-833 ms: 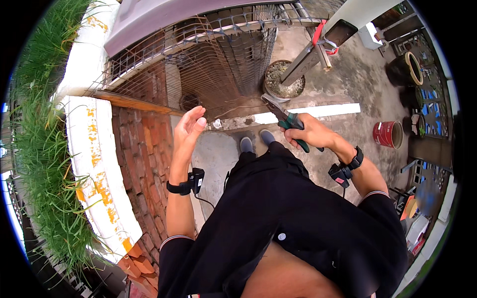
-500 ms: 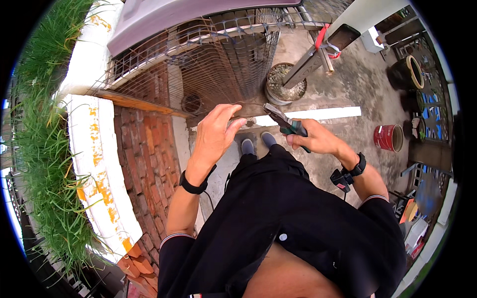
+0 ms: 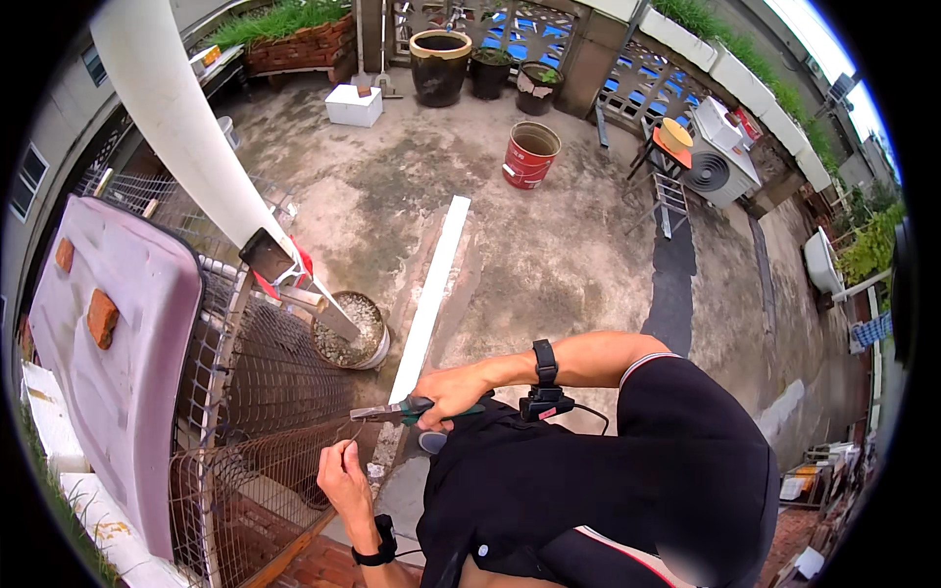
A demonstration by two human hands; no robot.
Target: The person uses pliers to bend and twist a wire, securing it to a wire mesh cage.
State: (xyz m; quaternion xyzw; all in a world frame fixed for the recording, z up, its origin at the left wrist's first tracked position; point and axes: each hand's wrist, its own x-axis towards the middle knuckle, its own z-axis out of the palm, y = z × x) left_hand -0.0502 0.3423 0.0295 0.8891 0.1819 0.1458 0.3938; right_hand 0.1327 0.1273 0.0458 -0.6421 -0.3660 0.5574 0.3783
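Pliers with dark green handles are held above the concrete floor, near the close end of a white strip, with the nose directed left toward the wire mesh. The grip of the right hand is clenched around the handles. Whether the jaws are parted cannot be determined. The left hand is positioned near the nose, with its fingers bent; whether anything is pinched in that grip cannot be determined. A black strap is worn on the right wrist. A round pot filled with pale gravel is located beside the mesh. Two brick pieces are carried on a lilac panel at the left. A red bucket is situated farther off.
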